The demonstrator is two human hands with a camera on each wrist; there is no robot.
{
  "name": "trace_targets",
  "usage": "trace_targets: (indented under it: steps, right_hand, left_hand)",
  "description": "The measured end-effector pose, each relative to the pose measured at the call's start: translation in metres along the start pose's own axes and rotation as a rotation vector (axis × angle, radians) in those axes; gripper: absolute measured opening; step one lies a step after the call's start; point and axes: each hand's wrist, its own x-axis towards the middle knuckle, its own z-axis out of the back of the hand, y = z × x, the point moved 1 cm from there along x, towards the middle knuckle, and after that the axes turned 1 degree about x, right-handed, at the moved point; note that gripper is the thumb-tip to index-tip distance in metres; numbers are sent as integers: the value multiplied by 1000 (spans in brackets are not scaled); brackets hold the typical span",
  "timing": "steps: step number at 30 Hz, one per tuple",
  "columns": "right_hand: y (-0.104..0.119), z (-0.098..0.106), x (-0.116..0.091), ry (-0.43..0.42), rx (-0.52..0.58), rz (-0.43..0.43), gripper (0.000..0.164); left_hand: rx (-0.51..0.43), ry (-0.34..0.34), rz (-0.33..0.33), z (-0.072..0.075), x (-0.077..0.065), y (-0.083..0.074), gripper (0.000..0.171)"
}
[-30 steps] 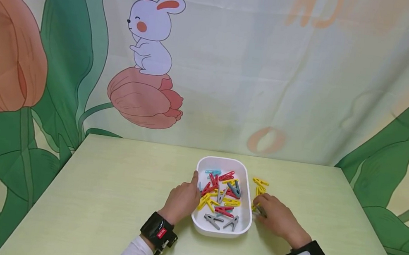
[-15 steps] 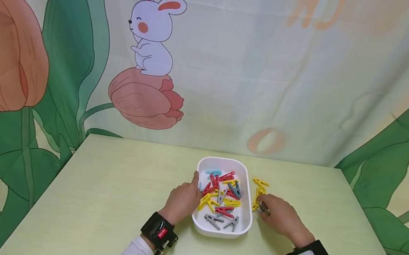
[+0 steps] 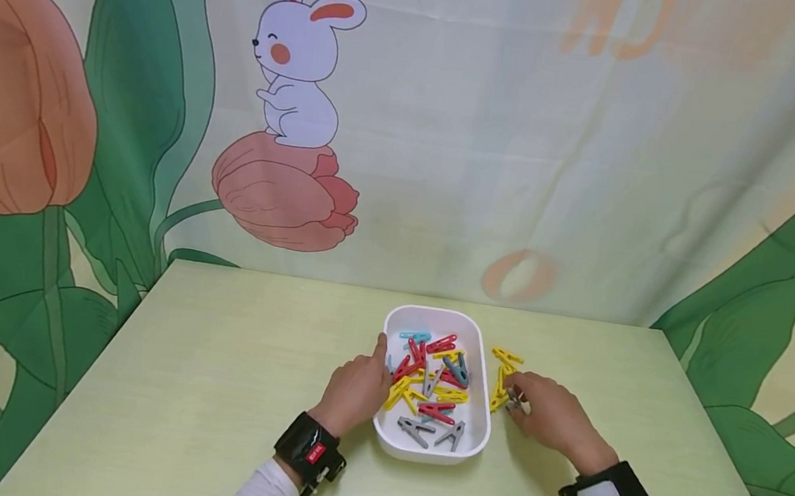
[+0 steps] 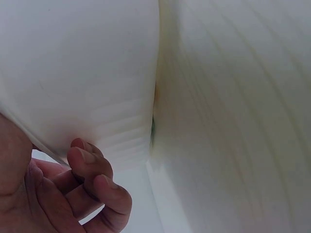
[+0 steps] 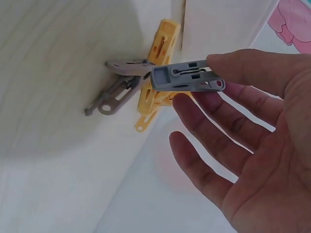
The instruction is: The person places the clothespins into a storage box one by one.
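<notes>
Near the middle of the table [image 3: 224, 375], the white tray [image 3: 419, 454] of clips [image 3: 435, 412] stands as before, the left hand [image 3: 356, 389] holding its left edge, fingers bent. The right hand [image 3: 558, 414], thumb and fingers pinching a grey clip [image 5: 187, 78], has shifted outward from the tray's right edge, where yellow clips [image 3: 506, 356] lie.

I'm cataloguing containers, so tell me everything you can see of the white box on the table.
The white box is open-topped, a rectangle with rounded corners, smooth walls and a plain rim; it looks like plastic. It stands upright on the pale table, its longer sides running away from the person. Red, yellow, grey and blue clothespins lie jumbled inside, with patches of its white floor showing. The left hand touches its left side, one finger extended by the rim; whether it grips is unclear.
</notes>
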Motion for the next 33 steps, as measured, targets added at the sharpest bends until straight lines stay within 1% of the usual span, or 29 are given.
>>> trace_targets:
  steps: [4, 9, 16, 22, 28, 33]
  right_hand:
    - [0, 4, 2, -4, 1, 1, 31]
    - [2, 11, 4, -32, -12, 29, 30]
    - [6, 23, 7, -69, -42, 67, 32]
    - [15, 38, 13, -101, -64, 114, 32]
    - [28, 54, 20, -102, -60, 115, 34]
    - [40, 65, 28, -127, -86, 151, 35]
  left_hand:
    - [-3, 0, -2, 0, 0, 0, 63]
    - [-5, -5, -9, 1, -1, -1, 63]
    - [3, -9, -13, 1, -1, 0, 62]
    - [-3, -5, -10, 1, 0, -1, 62]
    - [9, -9, -17, 1, 1, 0, 62]
    - [9, -7, -15, 1, -1, 0, 63]
